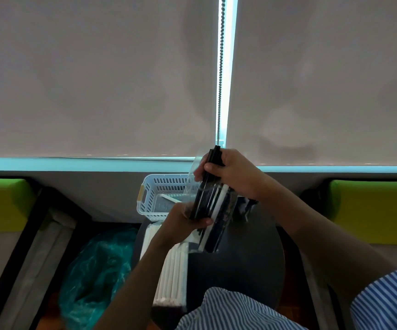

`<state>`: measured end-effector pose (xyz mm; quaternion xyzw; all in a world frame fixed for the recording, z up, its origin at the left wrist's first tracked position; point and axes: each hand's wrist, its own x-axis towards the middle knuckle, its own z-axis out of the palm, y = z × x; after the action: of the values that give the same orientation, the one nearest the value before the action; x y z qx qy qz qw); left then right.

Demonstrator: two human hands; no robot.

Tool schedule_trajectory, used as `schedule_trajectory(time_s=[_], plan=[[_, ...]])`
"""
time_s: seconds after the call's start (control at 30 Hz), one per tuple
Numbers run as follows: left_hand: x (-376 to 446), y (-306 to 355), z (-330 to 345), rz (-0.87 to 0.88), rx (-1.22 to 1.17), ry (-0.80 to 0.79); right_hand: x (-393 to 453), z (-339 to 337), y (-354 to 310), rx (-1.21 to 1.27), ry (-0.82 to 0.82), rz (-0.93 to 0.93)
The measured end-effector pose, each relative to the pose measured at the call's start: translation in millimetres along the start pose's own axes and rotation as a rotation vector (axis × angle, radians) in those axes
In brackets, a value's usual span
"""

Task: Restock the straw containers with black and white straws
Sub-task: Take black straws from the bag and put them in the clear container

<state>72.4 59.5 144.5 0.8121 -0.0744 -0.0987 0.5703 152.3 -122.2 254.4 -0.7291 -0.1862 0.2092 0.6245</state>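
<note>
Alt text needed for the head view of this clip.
Both hands hold a clear pack of black straws above a round dark table: right hand grips the top, left hand the bottom. A white basket sits behind.

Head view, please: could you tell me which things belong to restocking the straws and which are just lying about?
Job:
black straws, gripped by right hand
clear packet, held by left hand
white straws
white basket

Lying about:
green plastic bag
blind chain
green cushions

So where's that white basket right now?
The white basket sits at the far edge of the dark round table, centre of the head view, just behind the left hand.
</note>
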Motion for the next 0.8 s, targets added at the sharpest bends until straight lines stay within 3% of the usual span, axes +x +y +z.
schedule_trajectory(time_s=[0.43,0.8], plan=[[-7.0,-11.5,-0.1,-0.04,-0.025,0.045,7.0,-1.8,-22.8,-0.004,0.246,-0.069],[-11.2,-29.2,0.6,-0.211,-0.054,0.159,11.1,-33.8,-50.8,0.046,0.427,-0.202]])
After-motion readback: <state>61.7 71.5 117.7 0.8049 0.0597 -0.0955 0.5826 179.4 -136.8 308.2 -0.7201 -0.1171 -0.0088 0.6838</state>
